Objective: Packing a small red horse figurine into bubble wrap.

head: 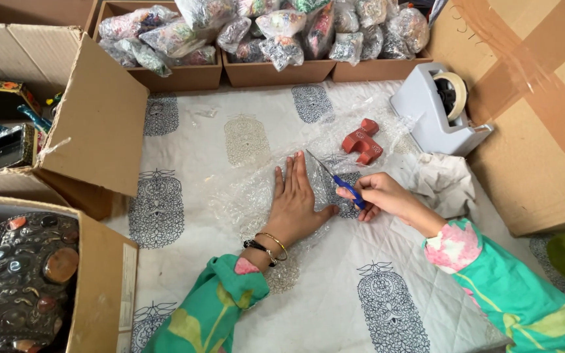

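My left hand (293, 204) lies flat, fingers together, pressing down a sheet of clear bubble wrap (246, 196) spread on a printed white quilted cloth (335, 287). My right hand (380, 195) grips blue-handled scissors (342, 182); their blades point up-left along the wrap's edge, right beside my left fingers. A red carved block-shaped object (362, 142) rests on the wrap just beyond the scissors.
A grey tape dispenser (436, 108) stands at the right, crumpled paper (443, 180) below it. Cardboard trays of plastic-wrapped items (263, 33) line the back. Open boxes (93, 131) with ornate goods sit left; a stone-studded item (21, 281) fills the near-left box. A large carton (544, 117) bounds the right.
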